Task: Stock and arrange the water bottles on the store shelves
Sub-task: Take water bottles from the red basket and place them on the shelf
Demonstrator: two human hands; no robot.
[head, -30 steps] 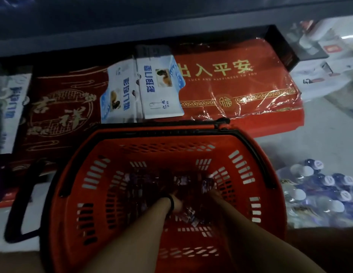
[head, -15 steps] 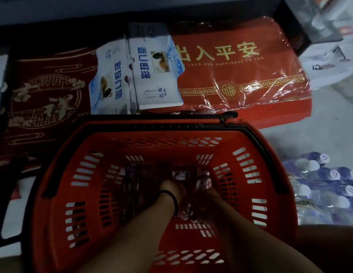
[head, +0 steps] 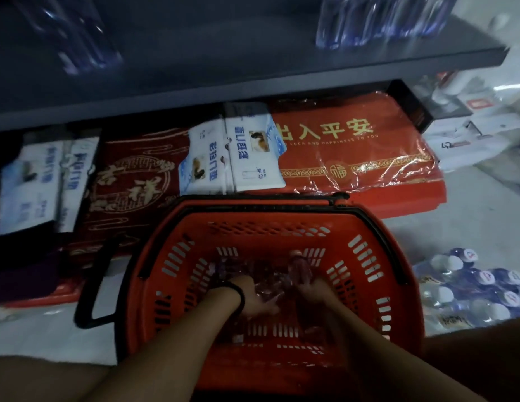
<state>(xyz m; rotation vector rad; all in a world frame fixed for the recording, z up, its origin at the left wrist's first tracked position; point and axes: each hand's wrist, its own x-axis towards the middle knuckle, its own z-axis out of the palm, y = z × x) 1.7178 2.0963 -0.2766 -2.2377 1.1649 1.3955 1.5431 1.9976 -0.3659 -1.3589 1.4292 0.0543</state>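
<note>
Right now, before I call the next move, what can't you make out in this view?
Head view, red basket: bottles inside are dim and blurred; no count possible.
Left hand and right hand: fingers lost in dark and blur, grip unclear.
Shelf bottles: tops cut off by the upper edge, blurred.
Bottle pack: partly cut off by the right edge.

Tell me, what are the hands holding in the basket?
The right hand grips a bottle near its bottom. For the left hand, I cannot tell.

dim light; dark grey shelf board [head: 253,76] overhead, pale floor [head: 456,221], possibly tiled; red mats [head: 354,158] beneath.
</note>
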